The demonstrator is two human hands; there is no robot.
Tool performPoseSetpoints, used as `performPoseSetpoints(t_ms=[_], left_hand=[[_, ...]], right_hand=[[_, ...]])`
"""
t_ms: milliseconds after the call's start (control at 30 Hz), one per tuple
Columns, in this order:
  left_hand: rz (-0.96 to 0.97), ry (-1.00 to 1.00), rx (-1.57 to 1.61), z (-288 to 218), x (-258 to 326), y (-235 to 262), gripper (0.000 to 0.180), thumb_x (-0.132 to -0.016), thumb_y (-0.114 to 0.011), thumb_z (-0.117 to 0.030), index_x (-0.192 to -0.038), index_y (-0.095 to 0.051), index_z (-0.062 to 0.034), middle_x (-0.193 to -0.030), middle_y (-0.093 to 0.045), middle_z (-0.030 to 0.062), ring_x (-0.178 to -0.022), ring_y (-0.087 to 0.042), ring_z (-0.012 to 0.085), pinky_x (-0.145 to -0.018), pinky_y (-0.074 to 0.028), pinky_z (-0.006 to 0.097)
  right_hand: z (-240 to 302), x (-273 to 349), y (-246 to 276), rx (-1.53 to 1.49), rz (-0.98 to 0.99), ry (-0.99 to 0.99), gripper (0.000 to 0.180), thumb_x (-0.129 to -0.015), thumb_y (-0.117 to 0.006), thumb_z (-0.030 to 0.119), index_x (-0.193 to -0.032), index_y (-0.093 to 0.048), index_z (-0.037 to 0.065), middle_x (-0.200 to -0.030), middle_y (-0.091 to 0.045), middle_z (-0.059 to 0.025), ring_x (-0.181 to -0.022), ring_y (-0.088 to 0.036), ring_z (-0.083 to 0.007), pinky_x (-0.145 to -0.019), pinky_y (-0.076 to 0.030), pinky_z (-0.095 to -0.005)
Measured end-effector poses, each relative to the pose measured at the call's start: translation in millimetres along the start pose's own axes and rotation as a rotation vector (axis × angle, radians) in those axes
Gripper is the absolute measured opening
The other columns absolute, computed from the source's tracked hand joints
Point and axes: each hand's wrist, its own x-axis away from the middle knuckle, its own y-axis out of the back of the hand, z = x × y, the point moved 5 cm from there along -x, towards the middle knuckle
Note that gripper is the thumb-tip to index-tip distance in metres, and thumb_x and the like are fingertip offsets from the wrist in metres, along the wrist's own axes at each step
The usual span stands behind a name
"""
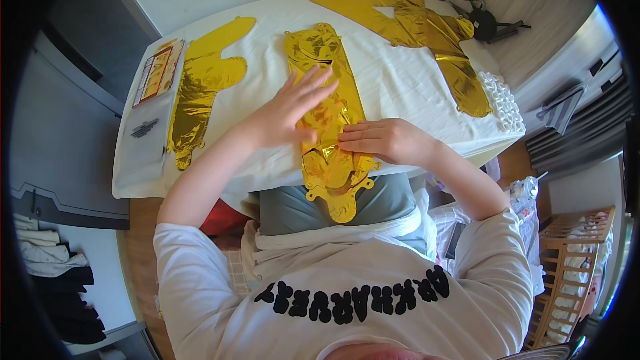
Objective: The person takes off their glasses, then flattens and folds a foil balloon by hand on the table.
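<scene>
A person presses a flat, uninflated gold foil balloon [328, 120] against a white-covered desk [400, 73], its lower end hanging over the near edge. The left hand [290, 110] lies open with fingers spread, apparently smoothing the foil, while the right hand [383, 140] rests flat, pinning it, grasping nothing. Two more gold balloons [200, 87] [427, 33] lie alongside, and a flat packet [157, 70] sits at the left edge.

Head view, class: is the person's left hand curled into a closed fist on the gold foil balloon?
No: the left hand lies flat with fingers spread on the middle gold foil balloon, while the right hand presses beside it.
</scene>
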Motion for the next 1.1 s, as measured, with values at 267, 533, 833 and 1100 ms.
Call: performPoseSetpoints(t_ms=[267,533,833,1100], left_hand=[[0.158,-0.047,-0.225,-70.6,51.2,-29.0,0.098,-0.079,-0.081,-0.028,-0.160,-0.035,0.0010,-0.169,-0.033,0.0159,-0.157,-0.031,0.0312,-0.127,-0.031,0.043],[-0.100,0.008,-0.224,-81.8,44.1,-37.4,0.059,-0.085,-0.065,0.002,-0.143,-0.060,-0.0017,-0.146,-0.062,0.0143,-0.136,-0.060,0.0284,-0.112,-0.051,0.040],[-0.089,0.039,-0.157,-79.5,43.1,-35.2,0.060,-0.081,-0.070,0.002,-0.140,-0.063,-0.0064,-0.147,-0.062,0.0093,-0.138,-0.058,0.0273,-0.110,-0.052,0.040],[-0.159,0.041,-0.097,-80.0,43.0,-31.0,0.050,-0.084,-0.067,0.004,-0.133,-0.067,-0.0055,-0.141,-0.067,0.0105,-0.133,-0.062,0.0281,-0.106,-0.055,0.039]], right_hand=[[4.8,11.8,-0.3,-0.048,-0.042,0.011,0.042,-0.088,-0.069,0.007,-0.131,-0.070,0.008,-0.132,-0.071,-0.0113,-0.124,-0.068,-0.0291,-0.103,-0.057,-0.0399],[10.0,20.7,0.3,-0.092,-0.030,-0.046,0.046,-0.086,-0.070,0.004,-0.132,-0.069,0.007,-0.135,-0.069,-0.0116,-0.123,-0.068,-0.0294,-0.107,-0.056,-0.0403],[14.1,18.5,-0.5,-0.070,-0.062,-0.102,0.068,-0.074,-0.080,0.005,-0.139,-0.063,0.011,-0.131,-0.071,-0.0101,-0.120,-0.069,-0.0305,-0.096,-0.060,-0.0397],[9.3,16.0,-1.1,-0.024,-0.037,-0.123,0.068,-0.073,-0.076,-0.002,-0.138,-0.064,0.013,-0.121,-0.075,-0.0092,-0.108,-0.074,-0.0285,-0.085,-0.062,-0.0389]])
